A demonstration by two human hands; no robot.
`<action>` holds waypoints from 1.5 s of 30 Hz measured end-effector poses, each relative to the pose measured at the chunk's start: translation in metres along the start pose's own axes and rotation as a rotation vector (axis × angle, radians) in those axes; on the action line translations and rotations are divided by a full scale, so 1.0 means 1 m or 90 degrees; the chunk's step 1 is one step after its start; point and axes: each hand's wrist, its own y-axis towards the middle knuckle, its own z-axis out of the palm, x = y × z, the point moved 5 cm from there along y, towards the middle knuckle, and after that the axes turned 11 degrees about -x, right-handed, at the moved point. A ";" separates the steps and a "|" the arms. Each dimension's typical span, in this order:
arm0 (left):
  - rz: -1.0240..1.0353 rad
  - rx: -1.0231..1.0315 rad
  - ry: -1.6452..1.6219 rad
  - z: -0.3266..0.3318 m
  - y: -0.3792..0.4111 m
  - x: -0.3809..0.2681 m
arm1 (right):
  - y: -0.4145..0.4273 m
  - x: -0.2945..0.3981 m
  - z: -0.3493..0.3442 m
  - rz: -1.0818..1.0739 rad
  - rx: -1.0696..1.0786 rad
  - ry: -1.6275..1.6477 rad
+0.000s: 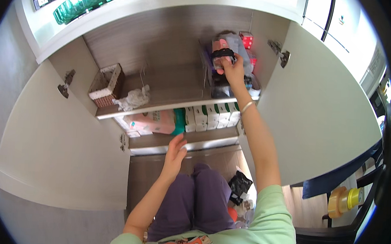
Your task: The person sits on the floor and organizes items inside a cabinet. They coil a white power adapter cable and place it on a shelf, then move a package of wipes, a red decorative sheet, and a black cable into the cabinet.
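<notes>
My right hand reaches into the right side of an open cabinet's upper shelf. Its fingers grip a clear container with a black band and pink contents. Behind and below it stands a clear bin filled with mixed items, partly hidden by my hand and arm. Red boxes show along the cabinet's right wall. My left hand hovers in front of the lower shelf with its fingers apart, holding nothing. Beyond its fingertips lies a pink and green plastic-wrapped pack.
White cabinet doors swing out at left and right. A woven basket and a crumpled white plastic bag sit on the upper shelf. White packs line the lower one. A black bag lies on the floor; tape rolls are at right.
</notes>
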 end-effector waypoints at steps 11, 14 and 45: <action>-0.092 -0.135 -0.024 -0.084 0.012 0.035 | 0.066 -0.007 0.087 -0.037 0.090 -0.432; -0.122 -0.165 -0.045 -0.097 0.009 0.046 | 0.065 0.001 0.089 -0.077 0.082 -0.443; 0.769 0.124 0.583 0.140 0.181 -0.086 | 0.097 -0.060 -0.036 0.386 -0.010 0.423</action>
